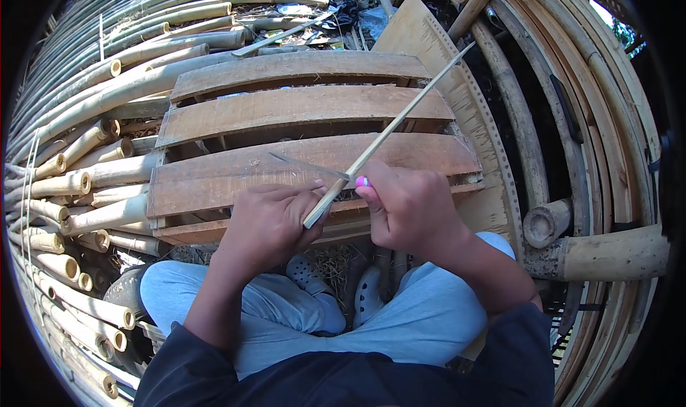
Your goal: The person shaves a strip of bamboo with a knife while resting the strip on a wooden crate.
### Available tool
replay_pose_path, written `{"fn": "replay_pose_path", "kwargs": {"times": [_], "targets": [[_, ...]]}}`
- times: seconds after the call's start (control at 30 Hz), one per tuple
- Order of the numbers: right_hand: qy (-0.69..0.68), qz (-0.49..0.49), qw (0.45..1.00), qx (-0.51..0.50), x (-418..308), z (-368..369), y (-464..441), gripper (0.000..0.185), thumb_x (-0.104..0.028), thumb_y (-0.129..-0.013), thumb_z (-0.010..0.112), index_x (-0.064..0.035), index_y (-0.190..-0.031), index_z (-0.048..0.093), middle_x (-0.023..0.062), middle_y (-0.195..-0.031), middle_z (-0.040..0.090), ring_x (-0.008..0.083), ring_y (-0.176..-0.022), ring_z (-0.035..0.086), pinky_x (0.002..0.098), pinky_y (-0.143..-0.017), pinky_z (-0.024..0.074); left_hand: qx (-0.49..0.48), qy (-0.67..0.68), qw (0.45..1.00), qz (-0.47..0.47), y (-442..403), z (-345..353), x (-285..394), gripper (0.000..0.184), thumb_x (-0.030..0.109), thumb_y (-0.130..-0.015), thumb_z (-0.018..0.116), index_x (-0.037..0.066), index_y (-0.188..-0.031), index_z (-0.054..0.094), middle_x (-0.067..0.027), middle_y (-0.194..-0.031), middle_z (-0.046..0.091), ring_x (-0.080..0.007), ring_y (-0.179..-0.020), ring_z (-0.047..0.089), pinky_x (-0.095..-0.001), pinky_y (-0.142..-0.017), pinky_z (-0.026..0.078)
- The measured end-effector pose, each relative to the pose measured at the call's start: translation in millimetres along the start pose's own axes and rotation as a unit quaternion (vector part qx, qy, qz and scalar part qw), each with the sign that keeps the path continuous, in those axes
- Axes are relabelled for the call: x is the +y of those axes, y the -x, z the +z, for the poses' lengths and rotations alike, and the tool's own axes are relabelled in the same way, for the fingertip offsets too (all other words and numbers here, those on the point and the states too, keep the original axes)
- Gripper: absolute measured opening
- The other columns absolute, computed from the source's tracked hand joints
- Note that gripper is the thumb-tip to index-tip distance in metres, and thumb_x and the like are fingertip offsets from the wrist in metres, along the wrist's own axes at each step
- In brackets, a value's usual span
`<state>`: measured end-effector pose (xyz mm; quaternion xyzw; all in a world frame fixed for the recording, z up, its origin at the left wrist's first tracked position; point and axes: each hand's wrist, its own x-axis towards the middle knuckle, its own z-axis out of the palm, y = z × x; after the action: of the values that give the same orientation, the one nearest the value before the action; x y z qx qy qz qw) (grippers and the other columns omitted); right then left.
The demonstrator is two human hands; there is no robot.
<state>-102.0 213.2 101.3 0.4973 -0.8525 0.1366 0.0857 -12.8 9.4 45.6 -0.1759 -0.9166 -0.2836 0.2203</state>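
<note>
My left hand (270, 221) is closed around the lower end of a thin bamboo strip (391, 128). The strip slants up and away to the right, over the wooden slats in front of me. In my right hand (418, 210) is a knife (309, 165) with a pink handle, the thumb pressed along it. Its narrow blade points left and crosses the strip just above my left hand. Where the blade meets the strip, it touches or nearly touches; how deep the edge sits I cannot tell.
A low slatted wooden bench (307, 107) stands before my knees. Cut bamboo poles (107, 175) are stacked on the left. A plywood sheet (457, 100) leans behind the bench's right side. Thick bamboo (614, 255) and long split strips (607, 121) line the right.
</note>
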Motion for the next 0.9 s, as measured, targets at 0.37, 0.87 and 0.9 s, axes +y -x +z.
{"fn": "replay_pose_path", "kwargs": {"times": [0.37, 0.87, 0.9], "targets": [[0.065, 0.033, 0.996, 0.048, 7.5, 6.0, -6.8, 0.017, -0.021, -0.094, 0.061, -0.0077, -0.085, 0.056, 0.0110, -0.058, 0.056, 0.0309, -0.051, 0.061, 0.0432, -0.046, 0.0449, -0.031, 0.010, 0.999, -0.039, -0.6, -5.0, -1.2, 0.012, 0.009, -0.086, 0.069, 0.005, -0.096, 0.067, -0.0133, -0.094, 0.075, -0.0310, -0.078, 0.072, -0.0386, -0.069, 0.058], [0.011, -0.015, 0.998, 0.052, 17.8, 7.5, -9.0, 0.018, -0.021, -0.091, 0.064, -0.0077, -0.083, 0.055, 0.0107, -0.056, 0.056, 0.0306, -0.053, 0.063, 0.0424, -0.046, 0.0461, -0.030, 0.049, 0.997, -0.046, 0.5, -1.0, -1.8, 0.013, 0.015, -0.086, 0.069, 0.006, -0.095, 0.065, -0.0117, -0.083, 0.070, -0.0311, -0.072, 0.069, -0.0404, -0.064, 0.054], [0.029, 0.004, 0.998, 0.061, 11.8, 9.6, -8.5, 0.018, -0.021, -0.090, 0.065, -0.0076, -0.082, 0.055, 0.0108, -0.056, 0.056, 0.0309, -0.053, 0.062, 0.0427, -0.046, 0.0460, -0.022, 0.057, 0.997, -0.046, 1.4, -0.9, -5.1, 0.011, 0.014, -0.087, 0.068, 0.006, -0.093, 0.065, -0.0121, -0.079, 0.067, -0.0322, -0.069, 0.067, -0.0413, -0.062, 0.053]]}}
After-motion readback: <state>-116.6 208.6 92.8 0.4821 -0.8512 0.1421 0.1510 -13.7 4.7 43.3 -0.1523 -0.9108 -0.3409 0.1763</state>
